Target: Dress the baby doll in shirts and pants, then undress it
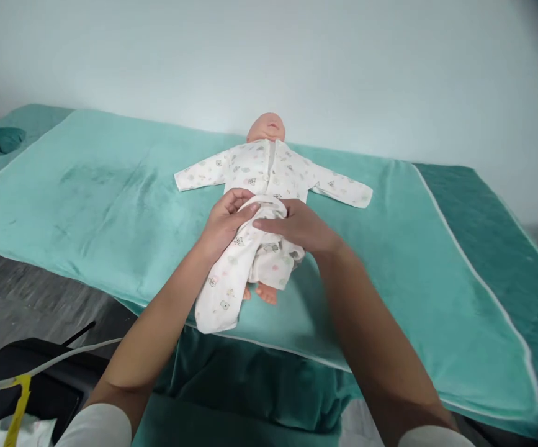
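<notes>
A baby doll (267, 128) lies on its back, head toward the wall, in a white printed long-sleeved top (245, 164) with both sleeves spread out. Over its lower body I hold a pair of white printed baby pants (224, 285) by the gathered waistband. My left hand (226, 217) pinches the waistband's left side, thumb on top. On the right side, my right hand (303, 223) grips the same cloth, its fingers partly hidden in the opening. One pant leg hangs toward me; the other is bunched. The doll's feet (266, 293) show below the cloth.
The doll lies on a bed with a teal velvet cover (110, 186), edged with white piping. Behind it rises a pale wall (269, 56). At lower left are a black object (40, 360), a white cable (77, 351) and a yellow strap (20, 406).
</notes>
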`<state>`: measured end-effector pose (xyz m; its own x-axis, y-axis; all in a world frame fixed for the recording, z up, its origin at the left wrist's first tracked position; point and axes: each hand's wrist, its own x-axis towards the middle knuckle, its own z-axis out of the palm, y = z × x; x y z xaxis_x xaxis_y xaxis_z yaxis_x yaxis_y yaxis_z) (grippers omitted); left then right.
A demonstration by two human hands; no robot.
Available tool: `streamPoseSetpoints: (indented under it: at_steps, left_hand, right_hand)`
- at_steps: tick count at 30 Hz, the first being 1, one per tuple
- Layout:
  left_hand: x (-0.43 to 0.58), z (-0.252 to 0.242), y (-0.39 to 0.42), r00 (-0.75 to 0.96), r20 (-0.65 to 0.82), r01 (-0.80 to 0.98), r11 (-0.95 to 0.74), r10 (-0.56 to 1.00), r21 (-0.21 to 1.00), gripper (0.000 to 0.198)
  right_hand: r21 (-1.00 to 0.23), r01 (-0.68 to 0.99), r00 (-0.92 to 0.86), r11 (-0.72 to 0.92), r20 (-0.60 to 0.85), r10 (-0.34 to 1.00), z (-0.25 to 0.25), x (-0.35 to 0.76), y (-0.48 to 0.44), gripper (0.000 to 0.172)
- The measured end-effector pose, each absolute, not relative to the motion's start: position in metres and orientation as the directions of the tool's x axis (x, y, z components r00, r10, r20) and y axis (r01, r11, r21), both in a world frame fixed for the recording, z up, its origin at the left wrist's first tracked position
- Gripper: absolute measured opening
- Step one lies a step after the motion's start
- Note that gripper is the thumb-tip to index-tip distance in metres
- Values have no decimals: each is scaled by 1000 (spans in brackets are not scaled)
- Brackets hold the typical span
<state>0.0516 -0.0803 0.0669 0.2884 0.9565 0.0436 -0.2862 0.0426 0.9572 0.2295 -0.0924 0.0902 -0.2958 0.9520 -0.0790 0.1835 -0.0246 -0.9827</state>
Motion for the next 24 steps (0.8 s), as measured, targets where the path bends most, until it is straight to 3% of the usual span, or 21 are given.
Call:
streamPoseSetpoints:
  at_steps: [3, 7, 11, 14, 18, 21, 24]
  left_hand:
    - [42, 69, -84, 366, -1, -184, 73, 931, 980, 38]
    - [30, 72, -91, 573, -100, -42, 150, 814, 988, 44]
    - [32, 68, -97, 519, -160, -158, 278, 840, 948, 38]
    - [38, 64, -100, 417, -121, -322, 270, 901, 907, 36]
    - [40, 61, -102, 371, -107, -385, 258, 923, 886, 37]
    - [38, 61, -107, 381, -115, -412, 280, 918, 867, 33]
    - [36, 58, -111, 406, -146, -410, 322, 902, 853, 30]
  right_hand:
    - [-988, -124, -187, -91, -67, 980, 63, 232, -88, 35]
    - [-959, -263, -89, -104, -83, 993, 54, 234, -90, 35]
    - [-956, -271, -162, -112, -69, 984, 59, 234, -95, 42]
    - [-967, -224, -332, -124, -45, 942, 59, 239, -98, 50]
    - [-990, -119, -506, -73, -3, 862, 58, 248, -100, 64]
    - [-998, -53, -503, -44, -12, 864, 58, 247, -102, 61]
    - [-994, -93, -402, -61, -18, 916, 54, 241, -104, 49]
